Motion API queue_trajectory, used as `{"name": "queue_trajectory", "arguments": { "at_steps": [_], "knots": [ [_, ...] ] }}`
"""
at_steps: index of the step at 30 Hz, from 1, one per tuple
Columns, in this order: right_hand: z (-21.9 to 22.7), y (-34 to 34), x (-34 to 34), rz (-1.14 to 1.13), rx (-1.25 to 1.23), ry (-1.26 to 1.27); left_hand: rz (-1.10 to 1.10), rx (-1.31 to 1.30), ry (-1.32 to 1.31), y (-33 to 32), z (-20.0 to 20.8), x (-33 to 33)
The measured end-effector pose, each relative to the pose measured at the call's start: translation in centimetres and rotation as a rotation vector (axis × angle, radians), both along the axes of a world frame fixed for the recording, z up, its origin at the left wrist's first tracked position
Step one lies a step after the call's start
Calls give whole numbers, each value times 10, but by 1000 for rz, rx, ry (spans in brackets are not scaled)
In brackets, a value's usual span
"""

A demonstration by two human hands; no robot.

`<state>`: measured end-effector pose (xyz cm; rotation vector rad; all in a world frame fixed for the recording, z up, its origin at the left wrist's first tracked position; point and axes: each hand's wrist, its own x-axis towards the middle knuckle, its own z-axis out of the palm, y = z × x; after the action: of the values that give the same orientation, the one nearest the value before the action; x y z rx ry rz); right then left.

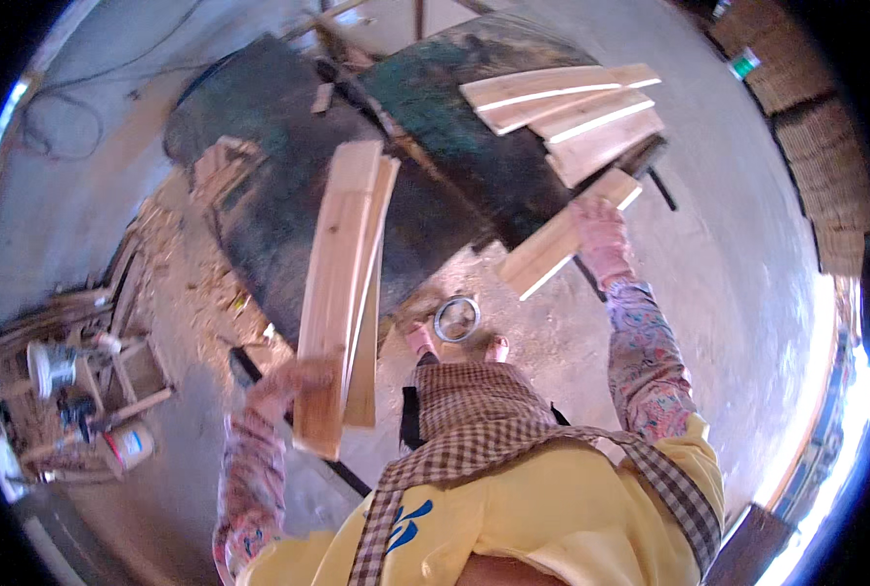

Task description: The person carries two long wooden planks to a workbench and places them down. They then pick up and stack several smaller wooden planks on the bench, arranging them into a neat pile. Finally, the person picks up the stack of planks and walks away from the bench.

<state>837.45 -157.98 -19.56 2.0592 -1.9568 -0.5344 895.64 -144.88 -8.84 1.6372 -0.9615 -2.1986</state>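
My left hand (298, 383) holds the near end of a long pale wooden board (335, 244) by its left edge, with the fingers partly blurred. Another narrower board (368, 337) lies against the first one's right side and partly under it. My right hand (601, 236), pinkish and perhaps gloved, is closed over a shorter wooden board (552, 246) that juts past the right end of the dark table (430, 195). Beyond that hand, several more boards (591, 107) lie fanned out on the table's far right.
A rail (396, 127) crosses the table between its two dark panels. Wood scraps (225, 166) lie on its left part. Shavings (190, 254) cover the floor at left, beside a wooden crate (132, 376) with buckets. A metal ring (456, 318) is near my feet. Brown stacks (821, 176) stand far right.
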Motion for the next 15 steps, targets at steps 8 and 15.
{"name": "queue_trajectory", "arguments": {
  "at_steps": [8,15],
  "knots": [
    [82,14,-19,164,-59,-198,486,108,398,86,-62,-91],
    [187,70,-78,-43,-63,-630,637,-101,33,103,-51,-203]
  ]
}}
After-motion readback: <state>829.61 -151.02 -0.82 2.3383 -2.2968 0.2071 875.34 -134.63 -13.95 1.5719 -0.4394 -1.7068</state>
